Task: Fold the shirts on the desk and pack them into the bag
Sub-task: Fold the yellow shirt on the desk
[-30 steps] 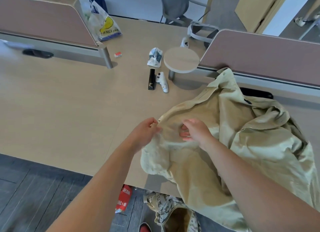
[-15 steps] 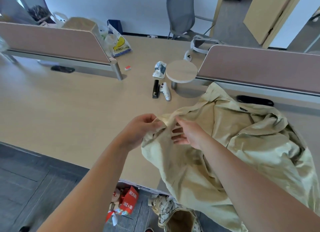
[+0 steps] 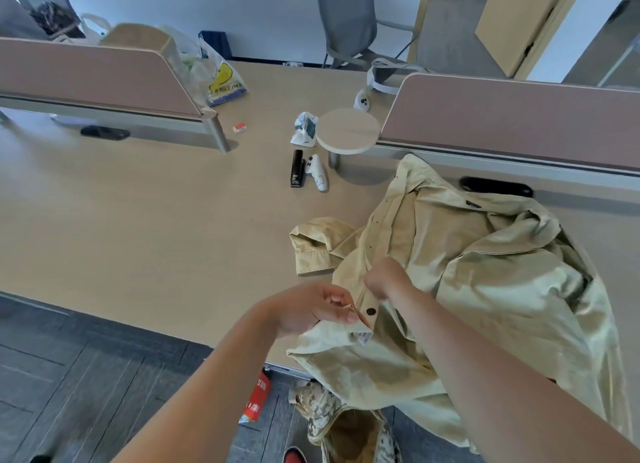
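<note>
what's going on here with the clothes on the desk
A person is sorting out a pale khaki shirt lying crumpled on the desk. The left hand pinches its front edge beside a dark button, and the right hand grips the fabric just above. Nothing looks folded yet; a camouflage bag sits open on the floor below.

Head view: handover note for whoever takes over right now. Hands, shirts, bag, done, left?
Left hand pinches the shirt at its front edge, beside a dark button.
Right hand grips the same edge just above.
The shirt lies crumpled on the right of the desk, its lower part hanging over the near edge; whether the heap holds more than one, I cannot tell.
Camouflage bag sits open on the floor below that edge.
Done: nothing folded or packed.
Left: spread flat, fold, pack into the bag.
</note>
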A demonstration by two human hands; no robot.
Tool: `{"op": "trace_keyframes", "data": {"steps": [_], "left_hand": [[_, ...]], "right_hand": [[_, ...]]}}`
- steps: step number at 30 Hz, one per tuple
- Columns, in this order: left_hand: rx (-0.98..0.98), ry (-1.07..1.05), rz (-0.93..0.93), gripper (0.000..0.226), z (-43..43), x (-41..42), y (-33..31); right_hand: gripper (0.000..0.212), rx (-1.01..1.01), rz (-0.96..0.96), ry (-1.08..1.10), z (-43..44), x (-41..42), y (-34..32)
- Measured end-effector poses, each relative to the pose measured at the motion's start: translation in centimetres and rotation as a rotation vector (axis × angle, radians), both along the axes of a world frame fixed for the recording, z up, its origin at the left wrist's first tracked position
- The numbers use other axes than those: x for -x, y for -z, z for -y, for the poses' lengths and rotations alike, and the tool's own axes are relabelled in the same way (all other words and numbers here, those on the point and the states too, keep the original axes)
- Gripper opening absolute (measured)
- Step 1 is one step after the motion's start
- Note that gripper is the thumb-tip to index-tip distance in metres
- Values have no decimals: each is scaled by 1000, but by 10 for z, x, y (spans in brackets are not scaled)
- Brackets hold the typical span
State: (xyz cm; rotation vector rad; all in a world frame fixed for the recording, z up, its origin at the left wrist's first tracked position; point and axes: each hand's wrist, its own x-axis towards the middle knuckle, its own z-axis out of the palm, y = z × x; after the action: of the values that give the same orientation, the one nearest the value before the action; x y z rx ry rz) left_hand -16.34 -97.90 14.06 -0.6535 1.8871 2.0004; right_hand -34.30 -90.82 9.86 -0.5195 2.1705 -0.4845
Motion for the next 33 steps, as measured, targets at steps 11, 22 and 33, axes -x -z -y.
{"op": "trace_keyframes", "data": {"steps": [11, 22, 33], "left_hand": [[-59, 202, 374, 17, -45, 24, 30], [159, 1, 279, 18, -65, 80, 42], [120, -365, 125, 20, -40, 191, 16]], "right_hand": [[24, 119, -187, 435, -87, 57, -6], [28, -100, 90, 261, -165, 46, 22], [27, 104, -73, 386, -162, 137, -13]]}}
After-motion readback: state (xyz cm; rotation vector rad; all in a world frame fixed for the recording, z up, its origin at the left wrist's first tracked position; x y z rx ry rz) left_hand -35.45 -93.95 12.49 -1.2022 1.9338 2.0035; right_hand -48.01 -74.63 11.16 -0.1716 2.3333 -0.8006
